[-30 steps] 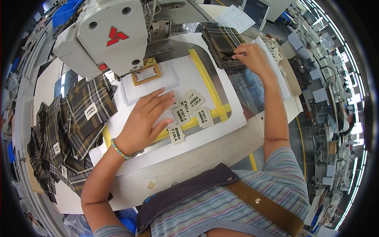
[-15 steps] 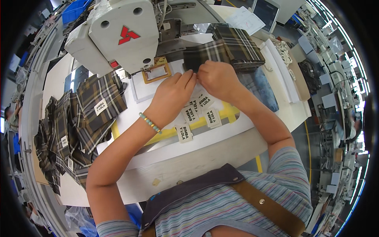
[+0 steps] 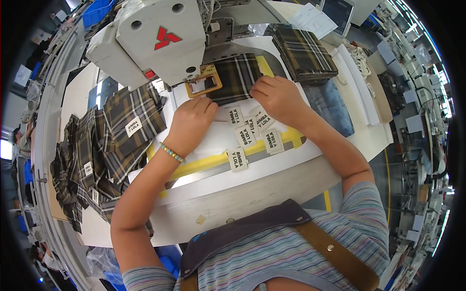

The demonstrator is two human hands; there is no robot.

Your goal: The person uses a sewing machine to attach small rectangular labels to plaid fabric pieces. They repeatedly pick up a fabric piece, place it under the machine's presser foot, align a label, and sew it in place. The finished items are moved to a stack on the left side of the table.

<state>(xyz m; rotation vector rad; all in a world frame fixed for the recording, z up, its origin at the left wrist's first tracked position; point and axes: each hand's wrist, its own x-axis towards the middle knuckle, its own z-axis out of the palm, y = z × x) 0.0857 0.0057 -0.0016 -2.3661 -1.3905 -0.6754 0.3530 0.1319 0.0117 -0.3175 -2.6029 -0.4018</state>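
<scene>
A dark plaid fabric piece (image 3: pixel 235 77) lies flat beside and partly against the tan clamp frame (image 3: pixel 214 89) of a white sewing machine (image 3: pixel 145 41). My left hand (image 3: pixel 191 120) is closed at the piece's near left corner, just below the frame. At its near right edge, my right hand (image 3: pixel 279 99) pinches the fabric. Several white labels with black lettering (image 3: pixel 238 159) lie scattered on the worktable between my forearms. What the left fingertips grip is partly hidden by the hand.
Folded plaid pieces form a neat stack (image 3: pixel 308 53) at the far right. A loose heap of labelled plaid pieces (image 3: pixel 92 150) lies on the left. Yellow tape (image 3: pixel 194 166) crosses the white table surface (image 3: pixel 242 186). Papers (image 3: pixel 313 20) and a screen (image 3: pixel 337 14) stand at the back.
The plaid piece has moved left from beside the stack to the clamp frame. My hands, close together before, are now apart at its two near corners.
</scene>
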